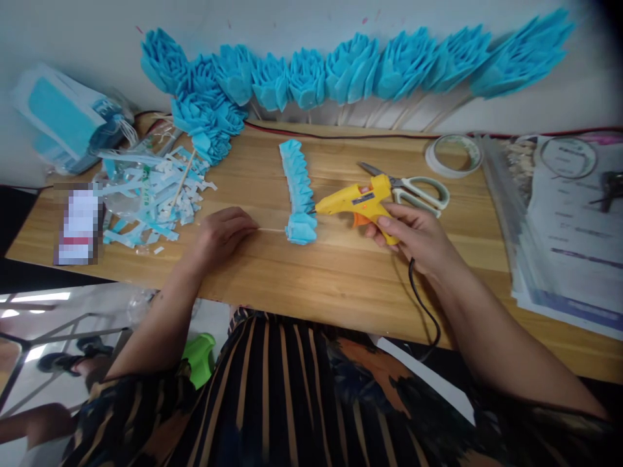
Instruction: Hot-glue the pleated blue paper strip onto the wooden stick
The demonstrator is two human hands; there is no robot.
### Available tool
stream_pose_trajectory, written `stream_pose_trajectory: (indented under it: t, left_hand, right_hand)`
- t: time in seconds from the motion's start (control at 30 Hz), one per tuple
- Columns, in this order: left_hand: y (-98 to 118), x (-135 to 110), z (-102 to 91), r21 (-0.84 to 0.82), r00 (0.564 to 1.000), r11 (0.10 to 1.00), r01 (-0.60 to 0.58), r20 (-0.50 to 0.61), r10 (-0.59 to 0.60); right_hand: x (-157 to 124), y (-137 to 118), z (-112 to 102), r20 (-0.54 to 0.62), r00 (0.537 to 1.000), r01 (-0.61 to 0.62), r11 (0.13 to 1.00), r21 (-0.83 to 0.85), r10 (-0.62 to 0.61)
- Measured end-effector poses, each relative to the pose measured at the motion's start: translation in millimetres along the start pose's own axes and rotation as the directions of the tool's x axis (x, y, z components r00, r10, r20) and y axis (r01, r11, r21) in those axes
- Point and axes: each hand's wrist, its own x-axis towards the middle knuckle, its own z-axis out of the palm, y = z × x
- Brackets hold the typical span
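My right hand grips a yellow hot glue gun, its nozzle pointing left and touching a strip of folded blue fabric lying on the wooden table. The lower end of the strip is rolled around a thin wooden stick. My left hand lies closed on the near end of that stick, fingers curled over it. The gun's black cord runs off the table's front edge.
Finished blue fabric flowers on sticks line the wall. Scissors and a tape roll lie behind the gun. Cut mask scraps and a mask pack sit left; plastic sleeves with papers right.
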Motion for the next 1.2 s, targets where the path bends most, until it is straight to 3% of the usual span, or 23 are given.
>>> stream_pose_trajectory:
  t: [0.5, 0.77, 0.97, 1.1, 1.2]
  left_hand:
    - [3, 5, 5.2, 0.063, 0.996, 0.998, -0.019, -0.083, 0.024]
    - [1, 4, -1.3, 0.019, 1.000, 1.000, -0.013, -0.013, 0.013]
    - [3, -3, -10.0, -0.020, 0.999, 1.000, -0.020, 0.051, 0.021]
    - [4, -14, -10.8, -0.010, 1.000, 1.000, -0.011, 0.029, 0.011]
    - [4, -20, -8.5, 0.023, 1.000, 1.000, 0.001, -0.026, 0.000]
  right_hand:
    - [11, 4, -5, -0.152, 0.988, 0.058, 0.986, 0.159, -0.033]
    - [15, 5, 0, -0.090, 0.991, 0.107, 0.988, 0.108, -0.097]
    - [22, -15, 11, -0.052, 0.997, 0.070, 0.991, 0.116, -0.064]
    - [30, -26, 18, -0.014, 0.998, 0.064, 0.990, 0.125, -0.063]
    - [35, -16, 21, 0.004, 0.995, 0.102, 0.979, 0.175, -0.104]
